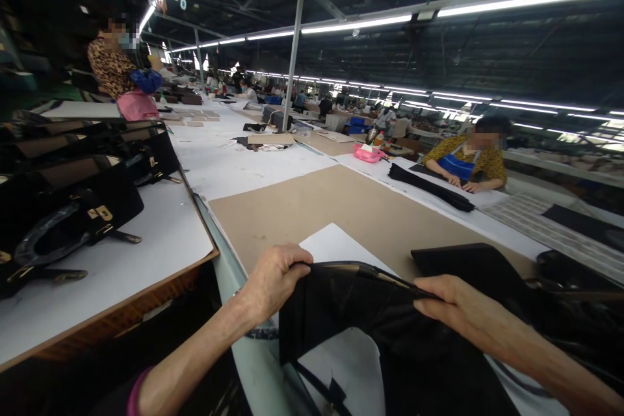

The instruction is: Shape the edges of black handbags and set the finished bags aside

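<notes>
A black bag (351,305), seemingly unfinished, is stretched upright between my hands at the near edge of the table. My left hand (275,279) pinches the left end of its upper edge, thumb and fingers closed on the rim. At the right end of the same edge, my right hand (446,299) grips the rim between thumb and fingers. A tan strip shows along the opening between them. Low on the bag's front is a pale, rounded patch (358,364) with a black strap by it. Behind the bag lies a white sheet (334,240), and a black panel (468,263) rests beyond my right hand.
A brown board (297,208) covers the table ahead. Black handbags (78,208) with gold hardware stand on a separate board to the left. Across the table, a co-worker (468,156) handles dark pieces near a pink basket (368,153). Another person (121,71) stands far left.
</notes>
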A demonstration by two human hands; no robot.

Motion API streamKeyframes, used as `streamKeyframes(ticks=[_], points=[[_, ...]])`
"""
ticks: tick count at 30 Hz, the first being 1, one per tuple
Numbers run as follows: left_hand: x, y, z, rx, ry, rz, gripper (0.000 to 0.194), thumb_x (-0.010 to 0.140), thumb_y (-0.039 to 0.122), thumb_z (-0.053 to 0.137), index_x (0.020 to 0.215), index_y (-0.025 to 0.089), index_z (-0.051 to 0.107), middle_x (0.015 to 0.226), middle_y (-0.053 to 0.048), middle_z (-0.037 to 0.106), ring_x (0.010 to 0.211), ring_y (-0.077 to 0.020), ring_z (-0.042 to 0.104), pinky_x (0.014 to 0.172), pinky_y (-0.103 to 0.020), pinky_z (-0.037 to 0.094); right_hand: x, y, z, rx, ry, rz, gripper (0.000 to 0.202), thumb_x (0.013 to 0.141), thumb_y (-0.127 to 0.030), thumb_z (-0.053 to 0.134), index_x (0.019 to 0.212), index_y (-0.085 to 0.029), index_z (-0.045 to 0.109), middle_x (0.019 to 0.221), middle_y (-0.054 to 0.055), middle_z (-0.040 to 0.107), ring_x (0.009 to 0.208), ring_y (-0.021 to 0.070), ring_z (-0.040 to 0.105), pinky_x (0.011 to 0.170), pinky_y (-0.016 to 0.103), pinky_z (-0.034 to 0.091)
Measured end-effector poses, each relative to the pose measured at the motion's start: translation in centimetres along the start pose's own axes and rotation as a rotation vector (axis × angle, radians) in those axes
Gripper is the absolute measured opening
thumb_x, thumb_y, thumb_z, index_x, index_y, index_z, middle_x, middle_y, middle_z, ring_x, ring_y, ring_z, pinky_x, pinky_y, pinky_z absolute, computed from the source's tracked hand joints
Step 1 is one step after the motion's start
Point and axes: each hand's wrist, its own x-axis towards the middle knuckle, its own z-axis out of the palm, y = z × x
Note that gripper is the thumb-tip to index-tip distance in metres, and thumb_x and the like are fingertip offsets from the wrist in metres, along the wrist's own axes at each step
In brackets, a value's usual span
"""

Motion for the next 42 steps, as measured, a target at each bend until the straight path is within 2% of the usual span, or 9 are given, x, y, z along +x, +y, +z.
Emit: streamKeyframes(ticks=[3,10,17,23,26,29,32,39,42], points=[[0.2,1.1,-0.1,0.215,-0.006,0.023,0.023,0.074,0.01,0.045,0.077,0.02,0.066,0.076,-0.002,0.063,0.081,-0.0181,0.053,0.075,-0.027,0.037,-0.1,-0.3,0.1,-0.041,-0.069,0.012,0.019,0.076,-0.033,0.045,0.065,-0.02,0.053,0.063,-0.002,0.057,0.059,0.0145,0.053,0.05,0.022,0.032],[0.9,3.7,1.9,0.465,-0.04,-0.042,0.038,0.066,-0.001,0.036,0.082,0.02,0.063,0.08,-0.005,0.059,0.084,-0.0188,0.052,0.074,-0.028,0.038,-1.1,-1.3,0.2,-0.129,0.036,-0.012,0.017,0.075,-0.029,0.043,0.065,-0.02,0.054,0.07,0.0,0.06,0.07,0.0164,0.056,0.06,0.023,0.036],[1.2,2.3,4.3,0.383,0.063,0.072,0.041,0.066,-0.003,0.031,0.088,0.02,0.057,0.086,-0.003,0.055,0.084,-0.016,0.05,0.073,-0.026,0.039,-1.2,-0.6,-0.1,-0.072,0.078,-0.018,0.017,0.073,-0.03,0.045,0.071,-0.02,0.059,0.078,0.0,0.062,0.077,0.0179,0.056,0.065,0.023,0.038],[0.8,1.4,3.9,0.29,0.088,0.213,0.039,0.06,-0.003,0.032,0.083,0.019,0.055,0.082,-0.002,0.054,0.082,-0.016,0.049,0.072,-0.027,0.039,-0.4,-0.3,-0.5,-0.036,0.004,-0.002,0.016,0.073,-0.03,0.044,0.063,-0.019,0.05,0.063,-0.003,0.053,0.062,0.0136,0.052,0.054,0.021,0.033],[0.6,1.3,3.6,0.273,0.055,0.274,0.033,0.067,0.001,0.037,0.089,0.019,0.054,0.085,-0.002,0.054,0.083,-0.0163,0.049,0.072,-0.027,0.039,-0.4,-0.2,-0.6,-0.033,0.009,-0.026,0.016,0.074,-0.029,0.044,0.063,-0.018,0.049,0.063,-0.003,0.052,0.062,0.0127,0.05,0.053,0.02,0.031],[0.6,1.1,3.7,0.361,0.058,0.281,0.02,0.079,0.019,0.048,0.098,0.02,0.054,0.09,-0.003,0.055,0.084,-0.0175,0.049,0.073,-0.029,0.04,-0.6,-0.2,-0.6,-0.038,-0.005,-0.047,0.016,0.074,-0.028,0.043,0.063,-0.018,0.049,0.06,-0.004,0.05,0.058,0.0115,0.048,0.051,0.02,0.029],[0.9,0.8,4.3,0.495,0.084,0.279,0.02,0.083,0.031,0.05,0.101,0.022,0.055,0.086,-0.002,0.055,0.08,-0.017,0.05,0.07,-0.028,0.039,-0.7,-0.5,-0.6,-0.06,0.001,-0.049,0.016,0.074,-0.026,0.043,0.061,-0.018,0.046,0.058,-0.004,0.048,0.056,0.0107,0.047,0.05,0.02,0.028],[1.2,2.5,5.2,0.755,0.143,0.138,0.014,0.085,0.028,0.046,0.084,0.022,0.059,0.078,-0.003,0.054,0.076,-0.019,0.049,0.067,-0.031,0.037,-1.1,-1.4,-0.4,-0.098,0.028,-0.051,0.014,0.073,-0.022,0.043,0.059,-0.018,0.042,0.062,-0.003,0.048,0.06,0.0103,0.047,0.053,0.02,0.028],[1.6,3.7,5.8,0.813,0.099,0.164,0.017,0.084,0.018,0.042,0.092,0.018,0.057,0.085,-0.005,0.055,0.08,-0.0212,0.049,0.072,-0.034,0.037,-0.9,-1.3,-0.1,-0.135,0.056,-0.111,0.016,0.073,-0.022,0.044,0.058,-0.018,0.041,0.063,-0.003,0.049,0.063,0.0105,0.046,0.055,0.021,0.027]])
